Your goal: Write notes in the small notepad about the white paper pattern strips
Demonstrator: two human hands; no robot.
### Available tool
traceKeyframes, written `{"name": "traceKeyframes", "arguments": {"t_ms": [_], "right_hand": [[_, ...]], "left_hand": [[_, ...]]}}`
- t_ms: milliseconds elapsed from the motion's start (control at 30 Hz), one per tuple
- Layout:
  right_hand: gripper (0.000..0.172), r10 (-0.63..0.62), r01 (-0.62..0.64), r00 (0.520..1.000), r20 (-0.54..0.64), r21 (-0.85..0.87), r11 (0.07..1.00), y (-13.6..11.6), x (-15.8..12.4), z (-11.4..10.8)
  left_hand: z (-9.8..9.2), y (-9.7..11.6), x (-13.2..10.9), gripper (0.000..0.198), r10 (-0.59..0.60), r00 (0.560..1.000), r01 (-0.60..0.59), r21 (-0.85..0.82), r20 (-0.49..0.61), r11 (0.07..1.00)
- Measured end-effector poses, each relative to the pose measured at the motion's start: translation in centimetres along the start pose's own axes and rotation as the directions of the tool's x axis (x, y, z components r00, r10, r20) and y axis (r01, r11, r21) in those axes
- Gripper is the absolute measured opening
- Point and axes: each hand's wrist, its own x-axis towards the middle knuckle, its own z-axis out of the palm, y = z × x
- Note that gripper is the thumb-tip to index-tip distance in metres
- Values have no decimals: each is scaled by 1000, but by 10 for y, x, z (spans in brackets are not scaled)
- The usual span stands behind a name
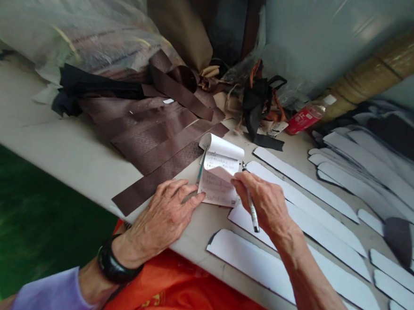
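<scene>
Pad [218, 190]: one, at the centre of the frame, flat on the desk [69, 140], upper leaves curled back over its top edge, handwritten lines below.

Page [222, 173]: one, its lower edge lifted off the pad and bowed. Risk: a crease or tear, should it be pulled while the pad slips.

Left hand [169, 214]: fingers loosely bent, not closed on anything, thumb and forefinger at the pad's lower left corner. Whether it presses or merely rests there is hard to tell; a light touch would let the pad skid or turn.

Right hand [266, 197]: closed around a pen, fingertips at the lifted page's right edge.

Pen [253, 216]: one, slanting through the grip. Risk: a stray mark on page or strip, if uncapped, since the fingers serve two purposes at once.

White strips [252, 259]: several, lower right, the nearest just beside the pad, others under the right forearm. Risk: shifted out of line by a dragging wrist.

Brown strips [164, 152]: a fanned heap, left of the pad. Risk: disturbed if the left hand sweeps outward.
</scene>
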Motion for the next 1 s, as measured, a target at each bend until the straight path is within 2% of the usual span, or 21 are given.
{"name": "traceKeyframes", "arguments": {"t_ms": [100,233,367,467,533,600,733,767,800,867,933,1000], "right_hand": [[23,99,-102,982,-162,-9,995,13,23,-10],[18,196,-197,917,-348,33,980,26,66,-14],[14,199,-154,871,-449,136,979,32,102,4],[16,194,-85,843,-501,232,969,36,115,24],[17,193,-42,830,-524,287,957,36,112,35],[14,190,-8,824,-534,324,946,33,98,41],[16,203,50,836,-510,438,897,13,41,32],[19,278,25,842,-462,549,835,5,25,27],[23,356,4,854,-379,688,725,-2,9,22],[35,412,-15,887,-208,879,477,-15,-18,14],[42,450,-45,889,-90,959,280,-24,-35,10],[39,482,-55,876,-18,989,137,-30,-43,11]], "left_hand": [[0,-1,1,41,-8,1000,7,-14,-16,1000],[2,-1,1,42,-15,999,14,-20,-43,1000],[4,0,-2,43,-40,998,38,-39,-38,999],[5,1,-3,41,-51,998,50,-49,-26,998],[5,1,-2,39,-51,998,50,-50,-21,997],[4,1,-1,39,-52,998,51,-54,-18,997],[3,0,0,40,-42,998,40,-58,-41,998],[2,0,0,39,-35,998,33,-54,-43,998],[2,0,1,38,-28,999,26,-50,-40,998],[2,-1,1,37,-15,999,13,-50,-39,999],[2,-1,2,36,-5,999,3,-65,-39,998],[2,-1,1,37,2,999,-6,-80,-50,997]]}}
